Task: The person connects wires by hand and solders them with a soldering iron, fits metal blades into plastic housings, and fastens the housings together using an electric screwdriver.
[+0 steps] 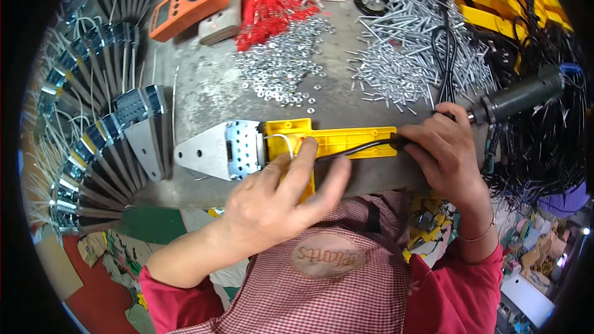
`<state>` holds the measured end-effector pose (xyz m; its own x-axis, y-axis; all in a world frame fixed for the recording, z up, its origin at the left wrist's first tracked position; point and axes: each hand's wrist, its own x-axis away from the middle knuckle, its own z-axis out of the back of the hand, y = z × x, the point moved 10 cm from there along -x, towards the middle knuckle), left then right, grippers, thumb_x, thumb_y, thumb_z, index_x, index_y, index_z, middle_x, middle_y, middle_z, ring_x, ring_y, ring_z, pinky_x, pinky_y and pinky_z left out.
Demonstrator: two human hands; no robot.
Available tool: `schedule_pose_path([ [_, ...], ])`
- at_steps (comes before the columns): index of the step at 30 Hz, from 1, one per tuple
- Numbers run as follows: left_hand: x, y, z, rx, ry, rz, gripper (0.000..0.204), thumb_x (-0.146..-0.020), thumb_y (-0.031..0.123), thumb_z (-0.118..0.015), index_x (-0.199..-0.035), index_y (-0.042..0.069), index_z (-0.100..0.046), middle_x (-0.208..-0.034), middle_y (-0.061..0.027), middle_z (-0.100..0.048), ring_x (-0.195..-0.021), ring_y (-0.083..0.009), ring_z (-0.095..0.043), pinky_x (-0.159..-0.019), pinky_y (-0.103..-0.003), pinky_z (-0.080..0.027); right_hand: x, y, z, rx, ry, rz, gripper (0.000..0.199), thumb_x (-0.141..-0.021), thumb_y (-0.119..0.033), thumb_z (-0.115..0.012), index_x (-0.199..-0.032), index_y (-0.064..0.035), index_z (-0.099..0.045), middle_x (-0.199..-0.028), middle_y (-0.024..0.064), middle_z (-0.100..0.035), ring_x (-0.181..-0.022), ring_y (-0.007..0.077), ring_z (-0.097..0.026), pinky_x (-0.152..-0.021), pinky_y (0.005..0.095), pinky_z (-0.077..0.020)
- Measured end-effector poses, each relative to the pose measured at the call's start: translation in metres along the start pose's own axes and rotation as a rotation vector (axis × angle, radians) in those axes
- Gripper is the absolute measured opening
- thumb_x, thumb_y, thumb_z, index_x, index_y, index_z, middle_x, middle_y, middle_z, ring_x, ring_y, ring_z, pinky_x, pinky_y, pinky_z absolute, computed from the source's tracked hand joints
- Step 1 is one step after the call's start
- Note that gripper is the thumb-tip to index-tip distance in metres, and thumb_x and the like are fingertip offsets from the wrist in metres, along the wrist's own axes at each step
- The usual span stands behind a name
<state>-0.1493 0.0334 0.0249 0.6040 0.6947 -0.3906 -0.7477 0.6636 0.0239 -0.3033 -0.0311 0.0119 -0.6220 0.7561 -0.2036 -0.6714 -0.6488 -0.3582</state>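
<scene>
A yellow plastic handle shell (352, 133) lies across the bench in front of me, its hollow side up. A pointed flat grey metal plate with a perforated metal collar (241, 142) joins its left end. My left hand (272, 198) rests over the shell's wide part, index finger down inside it near a thin white wire (284, 138), thumb stretched out. Along the narrow part runs a black cable (368, 146). At the shell's right end, my right hand (442, 151) is closed on this cable. What lies under the left fingers is hidden.
Washers (278, 65) and long screws (402, 49) lie in loose piles beyond the shell. A dark power screwdriver (526, 96) sits right, close to my right hand. Metal plate assemblies (105, 142) line the left, an orange meter (192, 5) behind. Yellow shells (495, 0) fill the far right.
</scene>
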Motion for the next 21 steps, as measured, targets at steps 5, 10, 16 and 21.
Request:
schedule_pose_path([
  [5, 0.006, -0.002, -0.002, 0.046, -0.036, -0.045, 0.042, -0.073, 0.007, -0.064, -0.115, 0.004, -0.067, -0.111, -0.0123, -0.069, -0.079, -0.0188, -0.068, -0.058, -0.024, -0.050, 0.000, 0.002, -0.006, -0.013, -0.056, 0.016, 0.025, -0.075, -0.006, -0.071, -0.100, -0.0086, -0.067, -0.077, 0.0023, -0.057, -0.075, 0.0218, -0.059, -0.092, 0.0421, -0.0409],
  [10, 0.004, 0.003, -0.003, -0.004, -0.022, -0.052, 0.040, -0.074, 0.012, -0.063, -0.112, 0.005, -0.069, -0.104, -0.0095, -0.070, -0.079, -0.0182, -0.068, -0.059, -0.023, -0.049, 0.004, -0.002, -0.001, -0.013, 0.049, 0.023, 0.024, -0.074, -0.004, -0.071, -0.098, -0.0082, -0.067, -0.079, 0.0024, -0.058, -0.075, 0.0221, -0.059, -0.093, 0.0443, -0.0418],
  [16, 0.001, 0.003, -0.008, -0.026, -0.102, -0.016, 0.046, -0.072, 0.012, -0.062, -0.118, 0.010, -0.068, -0.112, -0.0110, -0.065, -0.070, -0.0171, -0.063, -0.054, -0.024, -0.049, 0.004, 0.003, -0.002, -0.027, 0.046, -0.017, 0.025, -0.072, -0.005, -0.072, -0.096, -0.0073, -0.067, -0.080, 0.0035, -0.058, -0.080, 0.0242, -0.059, -0.092, 0.0438, -0.0417],
  [21, -0.004, 0.008, -0.024, -0.188, -0.296, -0.009, 0.051, -0.077, 0.015, -0.058, -0.126, 0.001, -0.062, -0.124, -0.0117, -0.056, -0.084, -0.0219, -0.060, -0.055, -0.024, -0.046, -0.001, 0.007, -0.006, -0.044, 0.004, 0.000, 0.023, -0.073, -0.009, -0.073, -0.095, -0.0076, -0.068, -0.081, 0.0035, -0.058, -0.086, 0.0243, -0.058, -0.090, 0.0398, -0.0411],
])
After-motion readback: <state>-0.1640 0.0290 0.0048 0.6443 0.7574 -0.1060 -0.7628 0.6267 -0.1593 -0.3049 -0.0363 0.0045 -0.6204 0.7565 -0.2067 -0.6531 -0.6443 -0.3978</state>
